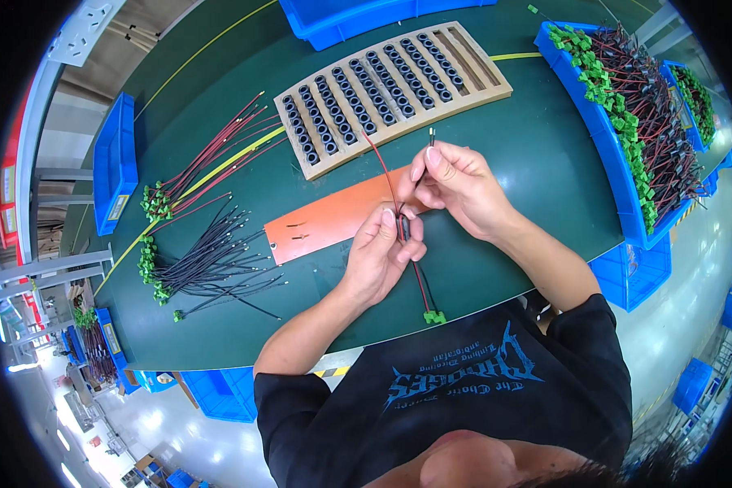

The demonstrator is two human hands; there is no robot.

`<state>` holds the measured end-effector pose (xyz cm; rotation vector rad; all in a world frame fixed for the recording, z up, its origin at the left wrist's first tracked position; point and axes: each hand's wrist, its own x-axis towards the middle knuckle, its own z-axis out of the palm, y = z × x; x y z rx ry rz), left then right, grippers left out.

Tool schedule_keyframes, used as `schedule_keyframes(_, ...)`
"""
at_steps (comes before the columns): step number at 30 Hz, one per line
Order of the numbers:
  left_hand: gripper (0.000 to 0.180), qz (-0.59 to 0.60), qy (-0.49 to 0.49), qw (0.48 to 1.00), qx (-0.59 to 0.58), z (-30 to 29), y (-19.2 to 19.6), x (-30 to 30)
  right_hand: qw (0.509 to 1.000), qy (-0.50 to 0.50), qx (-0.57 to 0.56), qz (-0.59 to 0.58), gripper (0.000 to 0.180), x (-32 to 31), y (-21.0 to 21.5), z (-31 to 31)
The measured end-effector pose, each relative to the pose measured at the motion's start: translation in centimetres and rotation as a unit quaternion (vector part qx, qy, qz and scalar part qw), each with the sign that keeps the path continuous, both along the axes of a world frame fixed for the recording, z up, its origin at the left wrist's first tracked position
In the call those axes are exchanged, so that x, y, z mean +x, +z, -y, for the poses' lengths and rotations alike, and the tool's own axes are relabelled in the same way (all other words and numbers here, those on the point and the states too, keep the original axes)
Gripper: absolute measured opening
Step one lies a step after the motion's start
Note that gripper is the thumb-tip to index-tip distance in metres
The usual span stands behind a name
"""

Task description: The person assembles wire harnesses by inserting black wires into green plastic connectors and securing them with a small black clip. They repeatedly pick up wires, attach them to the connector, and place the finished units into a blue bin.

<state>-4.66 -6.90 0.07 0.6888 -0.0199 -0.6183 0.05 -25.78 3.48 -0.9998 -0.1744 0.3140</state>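
Observation:
Near the middle of the bench, my left hand (380,248) is closed around a small black ring core (404,228) with a red and a black wire running through it. Below that hand the two wires hang to a green connector (433,316) by the bench's front edge. The red wire (380,158) sticks up freely toward the wooden tray. My right hand (457,180) pinches the black wire (430,141), whose bare metal tip shows above the fingers. Under both hands lies an orange board (321,221); the fingers partly hide the core.
A wooden tray (333,164) holds rows of black ring cores. Red wires (228,134) and black wires (207,256) with green connectors lie on the left. At right stands a blue bin (581,134) full of wired cores. More blue bins (115,167) surround the green bench (496,276).

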Motion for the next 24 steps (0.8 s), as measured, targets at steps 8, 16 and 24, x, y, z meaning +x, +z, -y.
schedule_keyframes(8, 0.035, -0.011, -0.02, 0.999, 0.023, 0.5, 0.3, -0.5, 0.999, -0.023, -0.039, -0.013, 0.034, -1.3, -0.4, -0.9)
schedule_keyframes(16, 0.043, 0.089, -0.077, 0.987, 0.106, 1.1, 0.0, -2.1, 0.985, 0.035, -0.148, 0.08, 0.032, 0.0, 1.0, -0.2)
schedule_keyframes(24, 0.045, 0.188, -0.101, 0.968, 0.128, 0.3, -0.2, -2.0, 0.992, 0.039, -0.113, 0.036, 0.033, -0.5, 1.6, 0.5)
